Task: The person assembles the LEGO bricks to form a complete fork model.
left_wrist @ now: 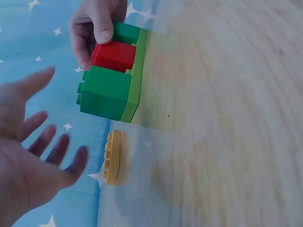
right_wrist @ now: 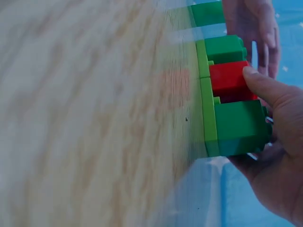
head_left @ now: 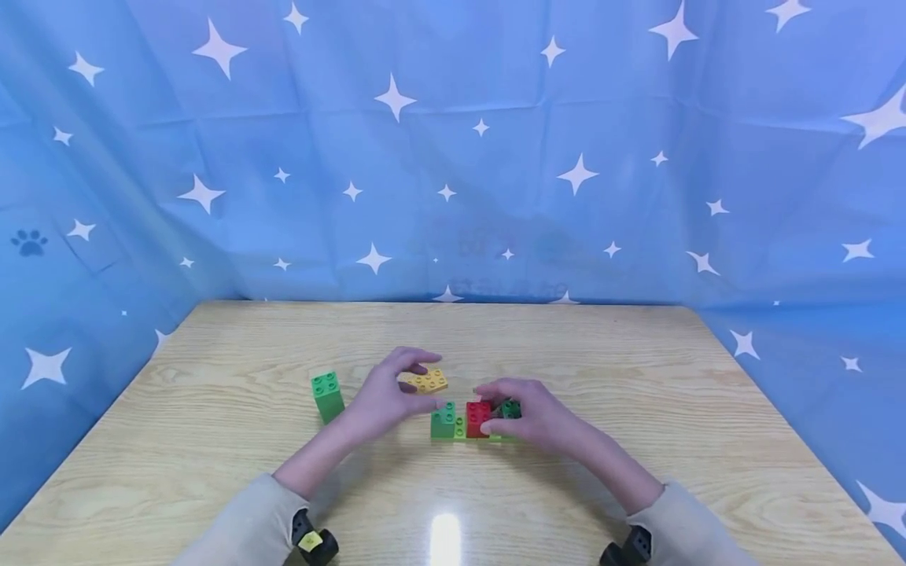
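My right hand [head_left: 534,417] grips a red block [head_left: 477,420] between thumb and fingers, with the thumb tip at its studded top in the right wrist view. That block sits in the middle of a low light-green base [right_wrist: 209,120], which shows a seam along its side. On the base's left end stands a green block [head_left: 443,421], and a darker green block [right_wrist: 239,127] stands on its right end, partly under my right hand. My left hand [head_left: 389,397] holds nothing; its fingers are spread and its thumb is close to the left green block.
Behind my left hand a flat yellow block [head_left: 430,382] lies on the wooden table [head_left: 212,440]. A tall green block [head_left: 329,399] stands farther left, beside the left wrist. A blue curtain with white stars [head_left: 453,157] hangs behind the table.
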The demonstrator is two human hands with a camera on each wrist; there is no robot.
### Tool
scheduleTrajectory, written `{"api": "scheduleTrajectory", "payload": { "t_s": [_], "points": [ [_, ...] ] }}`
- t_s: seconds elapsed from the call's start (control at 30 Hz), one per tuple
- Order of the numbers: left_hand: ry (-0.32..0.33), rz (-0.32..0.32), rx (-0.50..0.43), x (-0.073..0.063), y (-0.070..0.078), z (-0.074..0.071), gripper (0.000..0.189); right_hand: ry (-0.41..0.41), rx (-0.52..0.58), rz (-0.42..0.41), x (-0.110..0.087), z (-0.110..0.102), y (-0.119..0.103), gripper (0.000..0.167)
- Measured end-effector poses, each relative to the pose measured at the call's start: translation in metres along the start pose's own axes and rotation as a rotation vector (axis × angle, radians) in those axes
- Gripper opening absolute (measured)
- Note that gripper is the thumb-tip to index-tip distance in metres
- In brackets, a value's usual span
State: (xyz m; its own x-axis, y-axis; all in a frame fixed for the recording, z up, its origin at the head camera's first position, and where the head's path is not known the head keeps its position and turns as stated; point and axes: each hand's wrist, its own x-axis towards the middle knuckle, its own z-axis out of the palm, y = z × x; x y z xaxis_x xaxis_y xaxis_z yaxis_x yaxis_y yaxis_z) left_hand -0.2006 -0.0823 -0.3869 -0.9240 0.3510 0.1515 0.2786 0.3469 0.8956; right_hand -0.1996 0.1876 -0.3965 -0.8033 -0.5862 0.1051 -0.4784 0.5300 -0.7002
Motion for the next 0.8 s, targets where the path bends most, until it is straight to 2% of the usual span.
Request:
{"api": "scheduleTrajectory", "payload": {
  "t_s": [0.07,0.13,0.23,0.37,0.5,0.63,0.8],
  "points": [
    [0.083,-0.002,-0.015,0.001,-0.003,0.000,0.054,0.003,0.001,0.023,-0.001,0.000,0.000,0.063],
    [0.139,0.000,-0.019,0.002,-0.006,0.001,0.052,0.003,0.000,0.034,-0.002,0.000,0.001,0.072],
    [0.174,-0.013,-0.024,0.002,-0.015,0.003,0.051,0.004,-0.010,0.039,-0.002,0.002,0.002,0.075],
    [0.186,-0.056,-0.011,0.001,-0.025,0.003,0.053,0.002,-0.020,0.039,-0.001,0.004,0.001,0.072],
    [0.204,-0.106,0.071,0.004,-0.032,-0.001,0.053,-0.009,-0.004,0.058,0.001,0.006,-0.001,0.068],
    [0.175,-0.140,0.149,0.007,-0.035,-0.004,0.054,-0.010,-0.041,0.064,0.002,0.006,-0.002,0.058],
    [0.147,-0.181,0.166,0.010,-0.036,-0.003,0.056,-0.013,-0.065,0.067,0.001,0.005,-0.001,0.046]
  ]
}}
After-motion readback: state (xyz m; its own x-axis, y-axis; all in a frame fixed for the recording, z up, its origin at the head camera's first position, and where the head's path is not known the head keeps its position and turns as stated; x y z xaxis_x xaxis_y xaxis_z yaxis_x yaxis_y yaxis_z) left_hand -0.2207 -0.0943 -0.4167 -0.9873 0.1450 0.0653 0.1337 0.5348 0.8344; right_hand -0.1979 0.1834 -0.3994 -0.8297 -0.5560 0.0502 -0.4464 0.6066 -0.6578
